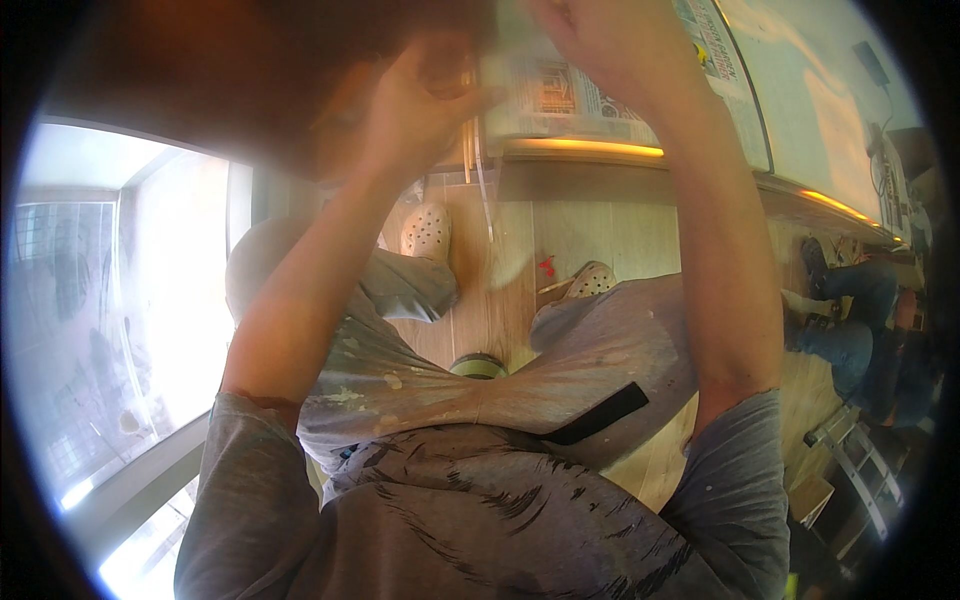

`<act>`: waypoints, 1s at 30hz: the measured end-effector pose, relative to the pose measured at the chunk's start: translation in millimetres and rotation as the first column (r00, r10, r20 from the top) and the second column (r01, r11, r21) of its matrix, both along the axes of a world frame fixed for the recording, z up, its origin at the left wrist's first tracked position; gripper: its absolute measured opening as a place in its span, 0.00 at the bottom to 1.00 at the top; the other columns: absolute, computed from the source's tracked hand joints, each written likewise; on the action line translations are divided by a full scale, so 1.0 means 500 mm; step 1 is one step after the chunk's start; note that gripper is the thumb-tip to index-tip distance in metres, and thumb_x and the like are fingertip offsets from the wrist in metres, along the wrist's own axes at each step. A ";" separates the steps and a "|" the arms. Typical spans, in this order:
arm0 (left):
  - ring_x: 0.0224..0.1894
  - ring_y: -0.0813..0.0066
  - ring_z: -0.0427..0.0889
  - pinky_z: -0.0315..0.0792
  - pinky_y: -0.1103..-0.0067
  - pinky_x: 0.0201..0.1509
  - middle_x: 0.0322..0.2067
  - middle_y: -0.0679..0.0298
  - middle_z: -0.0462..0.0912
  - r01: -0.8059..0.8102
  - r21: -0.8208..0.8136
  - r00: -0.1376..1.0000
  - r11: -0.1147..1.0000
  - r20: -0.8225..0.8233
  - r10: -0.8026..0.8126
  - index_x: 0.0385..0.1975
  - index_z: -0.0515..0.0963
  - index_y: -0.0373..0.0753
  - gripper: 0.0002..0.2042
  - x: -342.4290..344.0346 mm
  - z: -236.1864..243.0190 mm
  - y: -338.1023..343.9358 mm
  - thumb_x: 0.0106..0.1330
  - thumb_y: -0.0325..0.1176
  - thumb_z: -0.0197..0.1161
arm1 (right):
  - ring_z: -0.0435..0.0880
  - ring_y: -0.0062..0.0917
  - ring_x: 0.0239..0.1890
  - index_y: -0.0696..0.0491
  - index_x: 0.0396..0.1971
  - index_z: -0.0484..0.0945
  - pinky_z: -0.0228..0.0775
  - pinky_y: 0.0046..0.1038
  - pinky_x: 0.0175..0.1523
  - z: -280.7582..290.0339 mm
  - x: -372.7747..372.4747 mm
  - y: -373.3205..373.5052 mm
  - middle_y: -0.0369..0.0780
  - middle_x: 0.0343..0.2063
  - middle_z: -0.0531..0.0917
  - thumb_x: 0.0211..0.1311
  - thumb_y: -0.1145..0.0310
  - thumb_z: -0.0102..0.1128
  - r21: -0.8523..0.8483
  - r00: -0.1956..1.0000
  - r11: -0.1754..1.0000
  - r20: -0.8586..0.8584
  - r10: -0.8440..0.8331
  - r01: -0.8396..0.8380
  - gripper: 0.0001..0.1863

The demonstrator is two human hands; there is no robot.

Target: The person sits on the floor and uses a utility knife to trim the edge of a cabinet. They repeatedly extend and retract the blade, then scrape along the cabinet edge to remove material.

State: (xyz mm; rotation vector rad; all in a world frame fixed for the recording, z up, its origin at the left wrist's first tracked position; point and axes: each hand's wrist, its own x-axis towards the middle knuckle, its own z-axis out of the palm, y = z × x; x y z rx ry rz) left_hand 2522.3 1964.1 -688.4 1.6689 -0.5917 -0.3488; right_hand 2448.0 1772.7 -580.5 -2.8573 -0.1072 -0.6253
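My left hand (425, 105) is raised at the top centre, its thumb stretched out to the right and apart from the fingers. Its fingertips blur against a dark brown surface (200, 80) very close to me, and whether they touch it I cannot tell. Just below that thumb, thin pale strips (468, 150) hang past the counter's front edge. Over the counter (520, 110), my right hand (595, 45) is bent with its fingers curled. The top edge cuts it off, so anything in those fingers is hidden. Printed sheets (600, 105) lie on the counter beneath it.
A glowing light strip (585, 148) runs along the counter's front. At left stands a bright window (120, 300). A round green-topped object (478, 366) stands on the wooden floor (470, 320) between my legs. Another person's legs (850, 340) and a metal ladder (855, 465) are at right.
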 end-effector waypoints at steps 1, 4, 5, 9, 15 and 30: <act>0.65 0.66 0.78 0.77 0.70 0.71 0.60 0.54 0.78 0.001 -0.003 1.000 1.000 -0.004 -0.001 0.63 0.72 0.31 0.31 0.001 -0.001 0.000 0.61 0.27 0.80 | 0.86 0.38 0.46 0.54 0.44 0.88 0.78 0.39 0.54 0.005 -0.002 0.002 0.43 0.41 0.86 0.72 0.67 0.56 -0.005 1.000 1.000 -0.020 0.002 -0.002 0.12; 0.65 0.66 0.77 0.77 0.70 0.71 0.60 0.53 0.78 0.005 -0.019 1.000 1.000 0.000 -0.005 0.63 0.72 0.31 0.31 0.005 -0.008 0.001 0.61 0.27 0.80 | 0.86 0.38 0.46 0.54 0.43 0.88 0.78 0.39 0.53 0.001 0.002 0.000 0.43 0.40 0.86 0.72 0.67 0.56 0.004 0.999 1.000 -0.045 0.018 -0.018 0.12; 0.65 0.66 0.77 0.77 0.69 0.71 0.60 0.53 0.78 0.006 -0.025 1.000 1.000 0.004 -0.006 0.63 0.72 0.31 0.31 0.007 -0.011 0.002 0.62 0.27 0.80 | 0.86 0.38 0.46 0.54 0.43 0.88 0.78 0.38 0.54 -0.004 0.006 -0.002 0.43 0.40 0.86 0.72 0.67 0.56 0.011 0.999 1.000 -0.047 0.025 -0.025 0.12; 0.65 0.66 0.78 0.77 0.70 0.71 0.60 0.54 0.78 0.007 -0.019 1.000 1.000 -0.007 -0.008 0.63 0.72 0.31 0.31 0.004 -0.008 -0.001 0.61 0.26 0.80 | 0.86 0.38 0.47 0.54 0.43 0.88 0.78 0.38 0.55 -0.019 0.009 -0.010 0.43 0.40 0.86 0.72 0.67 0.56 -0.003 0.998 0.999 -0.043 0.045 -0.045 0.12; 0.65 0.66 0.78 0.78 0.69 0.71 0.60 0.53 0.78 -0.005 -0.001 1.000 1.000 0.015 0.006 0.63 0.72 0.30 0.31 0.008 -0.016 0.000 0.61 0.26 0.80 | 0.86 0.38 0.48 0.55 0.44 0.88 0.78 0.39 0.56 0.005 -0.001 0.000 0.44 0.41 0.86 0.71 0.68 0.58 0.037 0.999 0.999 -0.032 0.011 -0.010 0.12; 0.65 0.65 0.78 0.78 0.69 0.70 0.60 0.53 0.78 -0.005 0.003 1.000 1.000 -0.003 0.005 0.64 0.71 0.30 0.31 -0.002 -0.004 -0.003 0.62 0.26 0.79 | 0.86 0.38 0.46 0.56 0.44 0.88 0.78 0.38 0.53 -0.006 0.000 -0.006 0.43 0.41 0.86 0.72 0.67 0.59 0.031 0.998 0.999 0.052 0.022 -0.024 0.12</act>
